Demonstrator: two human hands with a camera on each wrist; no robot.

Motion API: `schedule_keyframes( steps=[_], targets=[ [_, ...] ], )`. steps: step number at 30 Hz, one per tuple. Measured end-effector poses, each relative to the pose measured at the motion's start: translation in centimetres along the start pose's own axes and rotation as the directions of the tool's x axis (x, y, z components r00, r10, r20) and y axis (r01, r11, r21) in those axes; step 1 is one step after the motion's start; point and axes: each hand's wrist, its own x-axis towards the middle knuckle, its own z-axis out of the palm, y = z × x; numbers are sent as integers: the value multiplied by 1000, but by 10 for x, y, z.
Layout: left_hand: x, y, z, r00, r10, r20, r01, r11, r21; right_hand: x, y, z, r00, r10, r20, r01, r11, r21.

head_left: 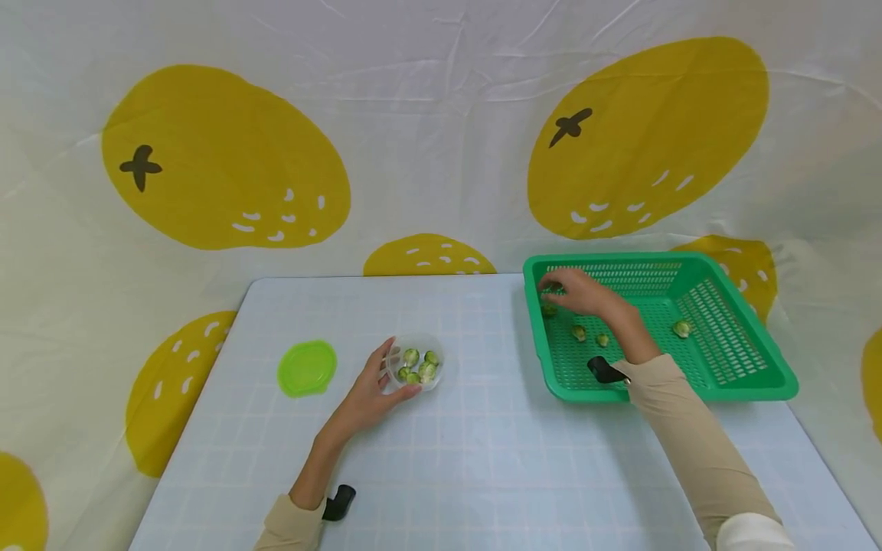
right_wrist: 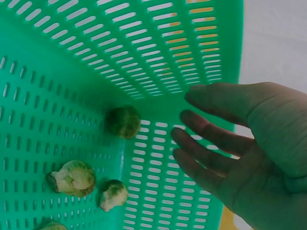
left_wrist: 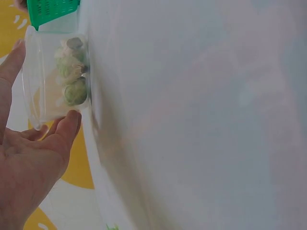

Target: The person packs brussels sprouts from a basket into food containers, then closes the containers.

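Observation:
My left hand [head_left: 368, 399] grips a clear plastic cup [left_wrist: 48, 79] with thumb and fingers around its sides. Several Brussels sprouts [head_left: 427, 372] lie on the cup's bottom. Over the left end of a green slotted basket [head_left: 620, 258] is my right hand [head_left: 577, 291]. In the right wrist view its fingers are apart and slightly bent, with nothing between them. A Brussels sprout [right_wrist: 123, 121] sits in the basket's corner below those fingers, apart from them. Other sprouts, one [right_wrist: 76, 178] among them, lie on the basket floor, and a lone sprout [head_left: 682, 328] rests farther right.
A bright green round lid [head_left: 307, 369] lies flat on the table left of the cup. The table [head_left: 475, 459] has a pale checked cover. Behind it hangs a white cloth [head_left: 441, 153] with large yellow fruit prints.

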Motion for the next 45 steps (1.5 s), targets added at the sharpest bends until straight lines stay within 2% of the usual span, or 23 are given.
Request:
schedule_keyframes(
  steps=[11,15,22,30,38,45],
  targets=[
    [2,0,0,1000,-6,-3,6,1000,9,4,6,6,995,58,85,-57,998,-16],
    [1,0,0,1000,10,-1,-10,1000,3,5,10,9,994,46,98,-44,999,-19],
    [1,1,1,1000,1,3,-1,1000,10,3,12,10,986,113,125,-110,993,-35],
    [0,1,-1,1000,-10,10,10,1000,-4,4,11,10,980,123,154,-119,992,-32],
    [0,0,-2,1000,-11,12,11,1000,-13,6,9,14,986,97,133,-89,994,-64],
    [1,0,-1,1000,1,12,-1,1000,-20,6,7,16,988,118,97,-110,990,-84]
  ],
)
